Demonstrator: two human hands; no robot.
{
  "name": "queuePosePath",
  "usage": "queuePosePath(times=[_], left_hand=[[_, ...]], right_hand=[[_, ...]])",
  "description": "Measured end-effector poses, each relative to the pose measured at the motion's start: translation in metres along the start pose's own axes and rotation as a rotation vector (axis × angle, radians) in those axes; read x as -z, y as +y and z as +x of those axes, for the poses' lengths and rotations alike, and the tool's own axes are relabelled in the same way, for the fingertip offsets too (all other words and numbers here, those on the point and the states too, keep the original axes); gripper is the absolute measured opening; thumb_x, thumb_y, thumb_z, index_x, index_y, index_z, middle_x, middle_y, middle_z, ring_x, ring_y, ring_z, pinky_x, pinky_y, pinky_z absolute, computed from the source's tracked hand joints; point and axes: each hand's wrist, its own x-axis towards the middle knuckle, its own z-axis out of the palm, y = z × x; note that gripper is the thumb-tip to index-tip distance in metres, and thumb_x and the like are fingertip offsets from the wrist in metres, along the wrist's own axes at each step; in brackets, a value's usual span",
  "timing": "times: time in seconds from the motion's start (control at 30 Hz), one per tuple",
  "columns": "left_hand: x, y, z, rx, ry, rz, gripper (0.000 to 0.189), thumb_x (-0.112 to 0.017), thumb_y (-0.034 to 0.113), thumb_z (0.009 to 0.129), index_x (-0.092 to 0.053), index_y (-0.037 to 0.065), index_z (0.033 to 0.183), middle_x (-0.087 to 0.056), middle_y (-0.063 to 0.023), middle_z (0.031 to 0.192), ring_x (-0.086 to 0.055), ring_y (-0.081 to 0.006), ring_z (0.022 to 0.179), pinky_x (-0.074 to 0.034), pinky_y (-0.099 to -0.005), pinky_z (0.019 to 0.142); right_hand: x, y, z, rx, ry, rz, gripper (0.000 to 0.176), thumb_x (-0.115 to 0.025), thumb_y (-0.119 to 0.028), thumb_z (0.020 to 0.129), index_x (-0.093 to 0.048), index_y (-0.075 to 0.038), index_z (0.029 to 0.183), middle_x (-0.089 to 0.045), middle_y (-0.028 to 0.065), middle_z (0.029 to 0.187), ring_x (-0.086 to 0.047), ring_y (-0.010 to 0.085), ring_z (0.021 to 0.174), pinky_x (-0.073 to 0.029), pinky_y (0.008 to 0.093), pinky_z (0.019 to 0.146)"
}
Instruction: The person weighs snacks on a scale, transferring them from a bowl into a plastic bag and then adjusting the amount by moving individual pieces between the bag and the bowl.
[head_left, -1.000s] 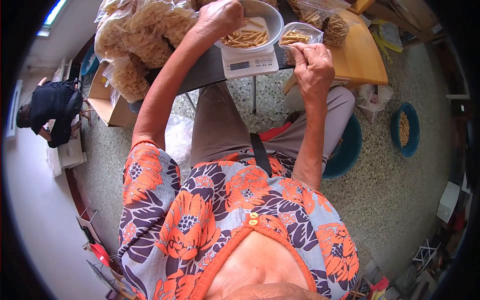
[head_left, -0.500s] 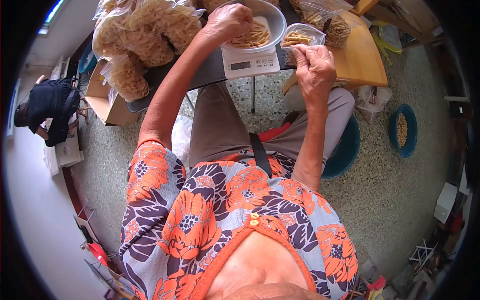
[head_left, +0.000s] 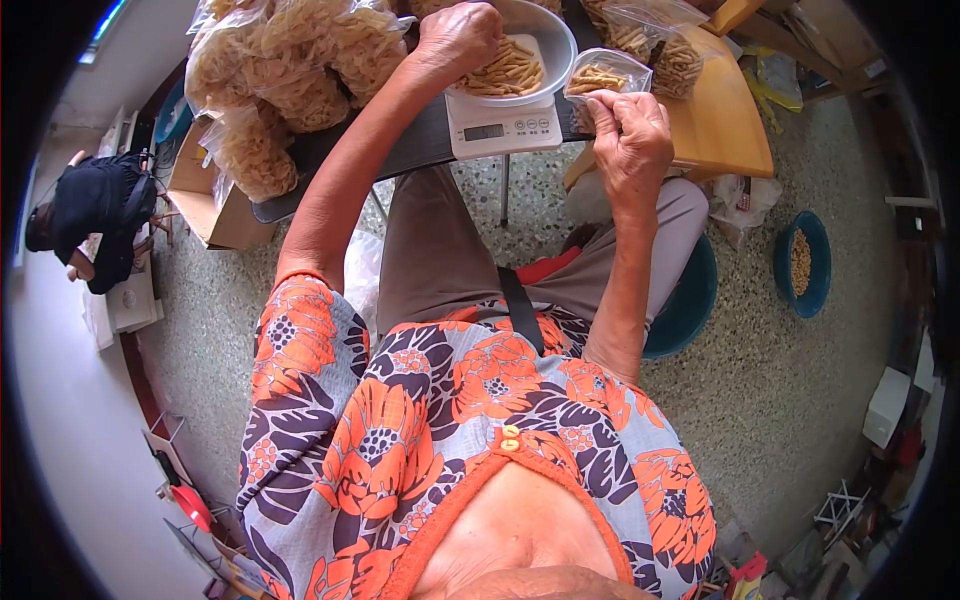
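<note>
A clear plastic bowl (head_left: pixel 553 62) with several thin brown snack sticks (head_left: pixel 510 72) in it sits on a white digital kitchen scale (head_left: pixel 505 128) at the table's edge. Over the bowl's left rim is my left hand (head_left: pixel 458 40), its fingers curled together; whatever they hold, if anything, is hidden. My right hand (head_left: pixel 634 132) pinches the near edge of a small clear plastic bag (head_left: pixel 632 66), just right of the bowl. More of the same sticks lie inside that bag.
Bags of pale curly snacks (head_left: pixel 290 75) are piled on the dark table (head_left: pixel 330 150) at left. Filled stick bags (head_left: pixel 677 65) stand on a wooden stool (head_left: pixel 715 125). Teal basins (head_left: pixel 690 300) and a cardboard box (head_left: pixel 215 205) are on the floor. Another person (head_left: pixel 105 210) is far left.
My left hand has shifted very slightly up and left at the bowl's rim. My right hand keeps its pinch on the bag, almost unmoved.
</note>
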Motion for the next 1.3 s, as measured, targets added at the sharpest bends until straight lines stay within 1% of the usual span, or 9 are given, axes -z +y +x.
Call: queuePosePath(times=[0.53,0.63,0.73,0.83,0.93,1.0,1.07,1.2,1.3], left_hand=[[-0.018,-0.010,0.012,-0.118,-0.016,0.022,0.015,-0.068,0.018,0.079,-0.078,0.008,0.084,-0.074,-0.0205,0.092,-0.071,-0.0410,0.093,-0.057,-0.0504,0.082],[-0.011,-0.004,0.010,-0.033,-0.089,0.043,0.017,-0.070,0.020,0.077,-0.077,0.009,0.087,-0.073,-0.0197,0.089,-0.070,-0.0425,0.092,-0.056,-0.0510,0.084],[0.000,-0.008,0.006,-0.197,0.102,0.013,0.017,-0.073,0.020,0.081,-0.077,0.007,0.091,-0.074,-0.0158,0.084,-0.072,-0.0338,0.076,-0.059,-0.0441,0.069],[0.014,-0.002,0.007,0.253,-0.449,-1.344,0.018,-0.081,0.017,0.091,-0.076,0.001,0.096,-0.070,-0.0047,0.074,-0.060,-0.0067,0.051,-0.044,-0.0195,0.042],[0.037,0.034,-0.004,0.294,-0.539,-1.616,0.017,-0.081,0.017,0.091,-0.076,0.002,0.096,-0.068,-0.0030,0.070,-0.057,-0.0067,0.049,-0.041,-0.0208,0.042],[0.041,0.045,-0.006,0.160,-0.640,-1.569,0.019,-0.082,0.019,0.090,-0.076,0.002,0.097,-0.068,-0.0010,0.070,-0.054,-0.0056,0.050,-0.036,-0.0207,0.042],[0.038,0.066,-0.009,0.095,-0.479,-1.193,0.021,-0.081,0.019,0.090,-0.076,0.001,0.096,-0.067,0.0005,0.069,-0.053,-0.0049,0.052,-0.034,-0.0220,0.044],[0.041,0.093,-0.008,-0.235,-0.072,-0.578,0.017,-0.079,0.015,0.084,-0.077,0.000,0.091,-0.074,-0.0078,0.075,-0.068,-0.0155,0.064,-0.053,-0.0314,0.060],[0.043,0.084,-0.006,-0.275,0.127,-0.607,0.015,-0.079,0.014,0.082,-0.078,0.001,0.090,-0.075,-0.0111,0.077,-0.071,-0.0193,0.068,-0.055,-0.0345,0.065]], right_hand=[[0.000,0.001,0.000,0.006,-0.003,-0.005,0.013,-0.083,-0.017,0.083,-0.080,-0.009,0.094,-0.068,0.0074,0.086,-0.064,0.0284,0.083,-0.053,0.0410,0.075],[0.000,0.001,0.001,0.004,-0.007,-0.009,0.014,-0.083,-0.017,0.083,-0.080,-0.009,0.095,-0.068,0.0074,0.087,-0.064,0.0285,0.084,-0.053,0.0411,0.076],[0.000,0.002,0.001,-0.004,-0.009,-0.021,0.014,-0.083,-0.017,0.083,-0.080,-0.009,0.095,-0.068,0.0073,0.087,-0.065,0.0284,0.084,-0.053,0.0412,0.076],[-0.001,0.003,0.000,-0.011,-0.003,-0.005,0.015,-0.083,-0.017,0.083,-0.081,-0.009,0.095,-0.068,0.0071,0.087,-0.065,0.0283,0.085,-0.053,0.0412,0.077],[-0.002,0.002,0.001,-0.002,0.010,-0.016,0.015,-0.082,-0.018,0.083,-0.081,-0.010,0.096,-0.068,0.0069,0.087,-0.065,0.0283,0.085,-0.053,0.0413,0.077],[-0.001,0.001,0.001,-0.003,0.020,-0.008,0.015,-0.082,-0.018,0.083,-0.081,-0.010,0.095,-0.068,0.0069,0.087,-0.065,0.0284,0.085,-0.053,0.0413,0.078],[-0.001,0.001,0.001,0.000,0.028,0.004,0.014,-0.082,-0.018,0.084,-0.080,-0.010,0.095,-0.068,0.0070,0.087,-0.065,0.0284,0.085,-0.053,0.0414,0.078],[0.002,0.002,0.001,-0.006,0.031,0.007,0.013,-0.082,-0.018,0.084,-0.080,-0.010,0.095,-0.068,0.0074,0.087,-0.065,0.0287,0.085,-0.053,0.0415,0.078],[0.003,0.003,0.001,-0.009,0.040,0.011,0.013,-0.082,-0.018,0.084,-0.080,-0.010,0.094,-0.068,0.0073,0.087,-0.065,0.0287,0.085,-0.052,0.0414,0.078]])
